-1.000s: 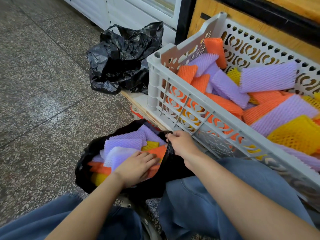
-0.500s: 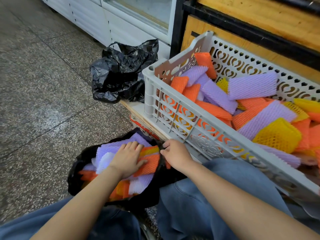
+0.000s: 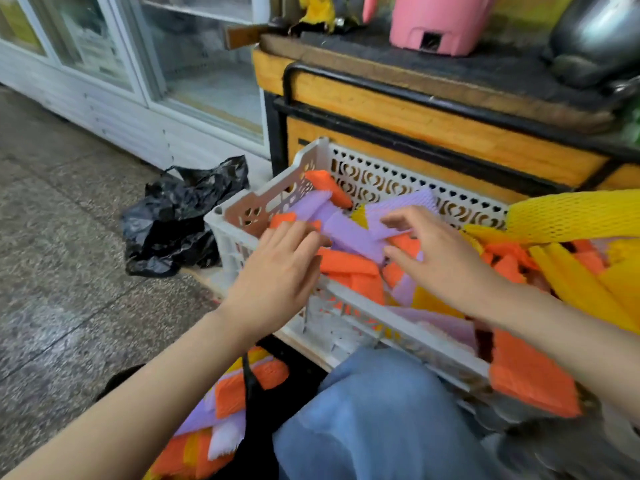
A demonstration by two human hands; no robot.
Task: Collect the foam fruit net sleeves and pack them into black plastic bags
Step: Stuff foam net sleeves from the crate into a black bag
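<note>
The picture is a bit blurry. The open black bag [image 3: 298, 356] down by the person's knee [image 3: 374, 410] is mostly hidden under the left arm. Only its dark edge and a thin handle show, with packed sleeves [image 3: 228, 393] in orange, purple and yellow inside.

The white crate [image 3: 346, 327] runs off the right side. It is hard plastic with little cut-out holes. Soft, netty foam sleeves are piled in it, and a big yellow sleeve [image 3: 571, 216] is cut off at the edge.

The left hand [image 3: 277, 268] is over the crate's near wall, fingers straight, holding nothing.

The right hand [image 3: 440, 261] is spread, fingers bent a little, thumb and first finger at either side of a purple sleeve [image 3: 349, 230]. I cannot tell if it pinches it.

A crumpled shiny bag [image 3: 180, 220] lies on the speckled floor [image 3: 69, 271] beside the crate.
</note>
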